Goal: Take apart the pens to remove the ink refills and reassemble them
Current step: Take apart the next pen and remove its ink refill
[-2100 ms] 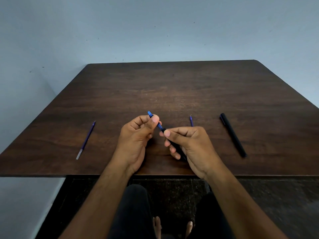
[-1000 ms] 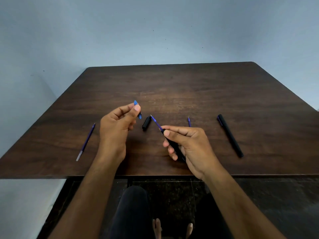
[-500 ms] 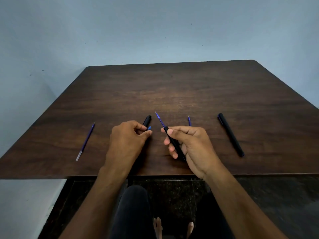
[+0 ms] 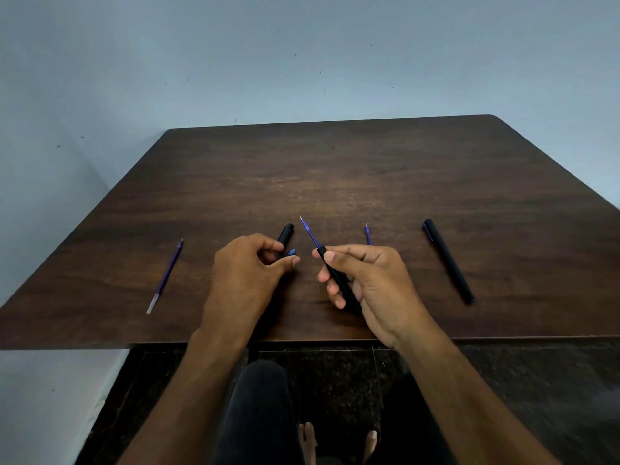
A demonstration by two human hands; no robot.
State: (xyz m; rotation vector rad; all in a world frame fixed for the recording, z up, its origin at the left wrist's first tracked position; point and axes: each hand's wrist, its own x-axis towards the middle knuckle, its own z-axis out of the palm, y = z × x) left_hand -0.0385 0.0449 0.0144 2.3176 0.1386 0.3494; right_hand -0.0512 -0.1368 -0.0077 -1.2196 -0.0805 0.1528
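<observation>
My right hand (image 4: pixel 372 286) grips a black pen barrel (image 4: pixel 335 275) with its thumb and fingers. A blue ink refill (image 4: pixel 310 234) sticks out of the barrel's front end and points away to the left. My left hand (image 4: pixel 246 273) rests on the table with loosely curled fingers and holds nothing. Just past its thumb lies the small blue pen tip (image 4: pixel 292 252). A black cap (image 4: pixel 285 233) lies beyond the index finger.
A loose blue refill (image 4: pixel 166 275) lies on the left of the dark wooden table (image 4: pixel 335 169). Another blue refill (image 4: pixel 368 234) shows partly behind my right hand. A whole black pen (image 4: pixel 448 260) lies at the right. The table's near edge runs under my wrists.
My left hand unscrewed the blue tip from the pen, carried it off to the left, set it down beside the black cap and let go. The right hand kept hold of the barrel.
</observation>
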